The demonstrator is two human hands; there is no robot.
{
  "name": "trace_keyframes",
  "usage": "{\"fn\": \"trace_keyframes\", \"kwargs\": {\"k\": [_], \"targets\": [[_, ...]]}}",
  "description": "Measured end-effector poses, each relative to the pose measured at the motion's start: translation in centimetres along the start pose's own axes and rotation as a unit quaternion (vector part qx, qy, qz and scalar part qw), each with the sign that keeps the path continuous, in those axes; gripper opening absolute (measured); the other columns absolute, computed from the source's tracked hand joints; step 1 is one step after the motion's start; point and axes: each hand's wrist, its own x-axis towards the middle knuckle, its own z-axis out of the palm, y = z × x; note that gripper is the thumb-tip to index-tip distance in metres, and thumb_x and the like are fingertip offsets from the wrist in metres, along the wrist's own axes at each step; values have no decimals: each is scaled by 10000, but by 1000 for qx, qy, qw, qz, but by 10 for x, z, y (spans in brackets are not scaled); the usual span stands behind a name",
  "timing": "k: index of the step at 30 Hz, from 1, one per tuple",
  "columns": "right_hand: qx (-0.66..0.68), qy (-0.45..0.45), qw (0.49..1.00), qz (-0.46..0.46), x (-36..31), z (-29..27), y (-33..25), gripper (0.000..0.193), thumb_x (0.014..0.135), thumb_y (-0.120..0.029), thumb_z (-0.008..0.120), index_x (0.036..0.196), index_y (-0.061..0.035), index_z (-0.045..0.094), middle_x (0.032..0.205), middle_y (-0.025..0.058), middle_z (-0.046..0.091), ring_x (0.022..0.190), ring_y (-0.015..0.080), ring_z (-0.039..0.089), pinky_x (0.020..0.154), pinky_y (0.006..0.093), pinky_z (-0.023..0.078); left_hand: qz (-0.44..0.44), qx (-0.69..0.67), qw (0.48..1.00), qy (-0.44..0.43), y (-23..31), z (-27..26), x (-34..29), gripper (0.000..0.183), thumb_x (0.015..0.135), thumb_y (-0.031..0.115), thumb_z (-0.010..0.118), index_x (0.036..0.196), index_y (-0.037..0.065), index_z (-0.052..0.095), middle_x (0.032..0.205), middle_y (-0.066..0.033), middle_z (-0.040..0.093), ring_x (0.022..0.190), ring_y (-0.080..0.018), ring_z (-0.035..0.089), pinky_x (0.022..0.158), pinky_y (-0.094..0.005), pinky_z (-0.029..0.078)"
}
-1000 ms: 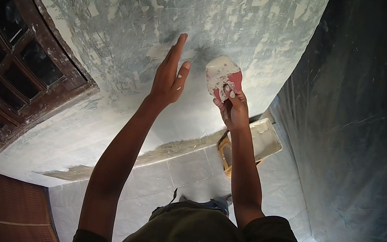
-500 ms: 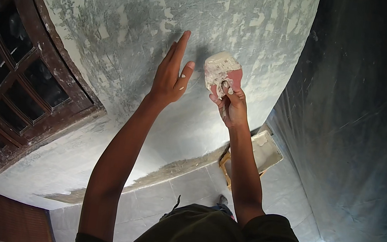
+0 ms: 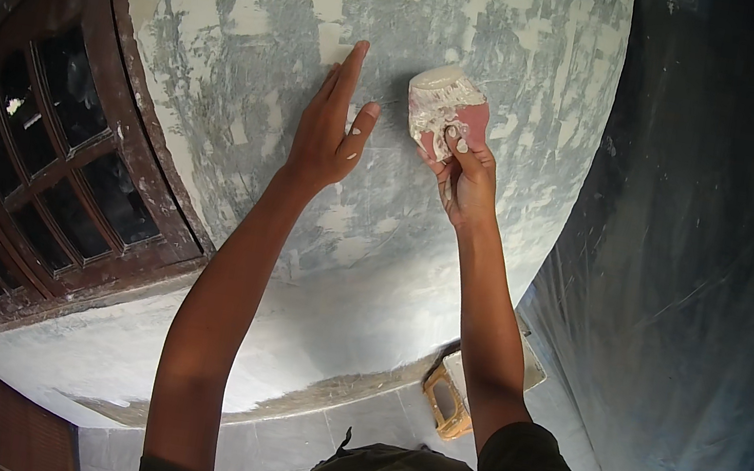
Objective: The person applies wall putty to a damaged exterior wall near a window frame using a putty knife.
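Note:
My right hand (image 3: 468, 179) grips a flat red putty scraper (image 3: 470, 124), thumb on its near face. Wet off-white putty covers the scraper's upper end and much of its face. The scraper is held up in front of the wall (image 3: 281, 33), where patchy off-white putty lies over grey; whether its edge touches the wall I cannot tell. To its left, my left hand (image 3: 326, 134) is raised flat with fingers stretched and thumb apart, holding nothing. Spots of putty show on its thumb. Whether this palm rests on the wall is unclear.
A dark brown wooden window (image 3: 64, 156) with small panes is set in the wall at left. Dark plastic sheeting (image 3: 675, 283) hangs at right. Below my right arm, a yellowish stool (image 3: 450, 400) bears a pale tray (image 3: 533, 369), partly hidden. Grey tiles (image 3: 259, 419) cover the floor.
Both hands have moved higher along the wall, and the view has tilted up with them. The scraper stays in my right hand; my left hand stays flat.

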Motion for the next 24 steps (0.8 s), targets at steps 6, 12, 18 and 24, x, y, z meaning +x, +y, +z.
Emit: {"fn": "trace_keyframes", "kwargs": {"k": [6, 12, 18, 24], "targets": [[-11, -21, 998, -50, 47, 43, -31, 206, 993, -5, 540, 1146, 102, 628, 1181, 213, 669, 1021, 265, 711, 892, 388, 642, 39, 38, 998, 37, -1, -31, 45, 644, 1023, 278, 465, 1558, 4, 232, 1547, -260, 378, 1426, -441, 376, 1207, -537, 256], [-118, -31, 988, -98, 89, 86, -59, 189, 986, -30, 568, 1118, 87, 637, 1061, 171, 704, 930, 230, 727, 844, 317, 632, 72, 71, 992, 75, -4, -61, 81, 667, 1027, 360, 441, 1544, -19, 259, 1537, -259, 397, 1427, -419, 383, 1212, -523, 244], [-373, -6, 867, -330, 159, 126, -71, 171, 909, -79, 673, 1031, 29, 727, 1017, 108, 711, 780, 207, 691, 681, 322, 542, 119, 156, 978, 78, -33, -90, 86, 673, 1002, 286, 439, 1558, -30, 231, 1596, -228, 317, 1496, -385, 276, 1227, -517, 192], [-658, 4, 438, -613, 205, 162, -78, 389, 807, 0, 684, 1180, -106, 705, 981, 73, 616, 905, 274, 616, 737, 382, 579, 130, 273, 952, 51, -62, -98, 63, 745, 935, 286, 577, 1535, -47, 287, 1594, -222, 327, 1508, -356, 269, 1213, -530, 228]]}}
